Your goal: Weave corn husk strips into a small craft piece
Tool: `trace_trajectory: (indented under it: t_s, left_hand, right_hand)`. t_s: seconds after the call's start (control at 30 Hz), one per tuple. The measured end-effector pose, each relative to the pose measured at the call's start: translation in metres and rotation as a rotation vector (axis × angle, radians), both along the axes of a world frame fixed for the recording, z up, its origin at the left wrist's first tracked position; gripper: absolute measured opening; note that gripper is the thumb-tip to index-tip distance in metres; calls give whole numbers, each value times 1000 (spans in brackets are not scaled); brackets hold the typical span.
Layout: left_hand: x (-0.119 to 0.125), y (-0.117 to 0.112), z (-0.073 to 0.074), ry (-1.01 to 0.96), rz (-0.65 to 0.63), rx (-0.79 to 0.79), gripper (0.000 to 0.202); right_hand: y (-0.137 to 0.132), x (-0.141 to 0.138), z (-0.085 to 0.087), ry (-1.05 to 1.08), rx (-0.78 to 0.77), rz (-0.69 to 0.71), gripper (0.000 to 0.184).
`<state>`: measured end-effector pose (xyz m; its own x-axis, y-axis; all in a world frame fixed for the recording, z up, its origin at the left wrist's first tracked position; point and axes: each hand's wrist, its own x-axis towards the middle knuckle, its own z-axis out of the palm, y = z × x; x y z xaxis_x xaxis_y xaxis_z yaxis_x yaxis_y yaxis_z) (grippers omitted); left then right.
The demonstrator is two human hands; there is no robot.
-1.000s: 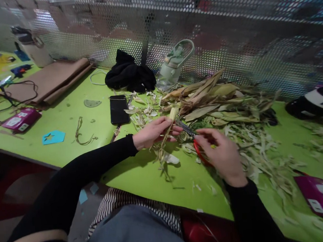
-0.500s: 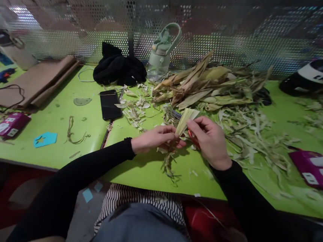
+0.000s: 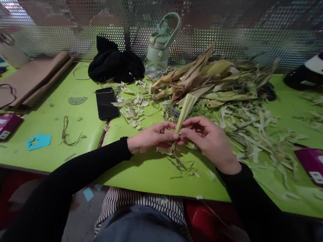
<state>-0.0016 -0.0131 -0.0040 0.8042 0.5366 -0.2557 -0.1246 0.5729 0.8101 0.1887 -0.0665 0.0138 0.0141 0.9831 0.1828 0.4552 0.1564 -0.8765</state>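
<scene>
A folded pale-green corn husk strip (image 3: 185,109) stands up between my two hands, slanting to the right at its top. My left hand (image 3: 154,136) is closed on its lower end, thumb against fingers. Fingertips of my right hand (image 3: 213,143) pinch the same strip low down, close to the left fingertips. Thin shreds of husk (image 3: 181,165) dangle or lie below the hands; which of the two I cannot tell. Just behind the hands, a dark blade-like piece (image 3: 174,111) pokes out, partly hidden.
Behind lies a heap of dried corn husks (image 3: 211,82), with husk shreds (image 3: 259,135) to the right. A phone (image 3: 107,103), a black cloth (image 3: 115,63) and a green water bottle (image 3: 158,51) stand or lie farther back. Purple boxes (image 3: 2,126) sit on both sides.
The husk strip has gone from fanned and tilted to narrower and more upright. My right hand has moved down from its upper edge to its base, beside the left fingers.
</scene>
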Motion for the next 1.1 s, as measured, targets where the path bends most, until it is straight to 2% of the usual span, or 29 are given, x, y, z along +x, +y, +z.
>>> trace_trajectory:
  t_s: [0.13,0.4,0.57,0.7,0.8,0.9,0.97,1.07,1.1]
  left_hand:
    - [-1,4,0,-10,101,-23,28]
    - [1,1,-6,-77,64,120,30]
    - [0,4,-3,-85,140,118,19]
    - [-2,6,2,-96,196,59,14]
    - [-2,7,2,-86,205,41,13]
    - [-3,11,2,-68,284,52,9]
    - [-5,15,3,-69,330,53,8]
    - [-8,17,7,-85,301,61,9]
    - [-9,16,8,-81,271,66,9]
  right_hand:
    - [0,-3,-1,-176,121,31,21]
    - [1,-7,-8,-175,136,-30,19]
    - [-1,-4,-2,-143,127,-32,22]
    - [2,-4,2,-33,82,109,24]
    - [1,-5,5,0,41,284,28]
    - [-4,2,7,25,-10,456,34]
    - [-7,14,7,117,-63,566,41]
    - [-6,29,7,372,-77,787,60]
    - [-5,31,7,395,-44,677,60]
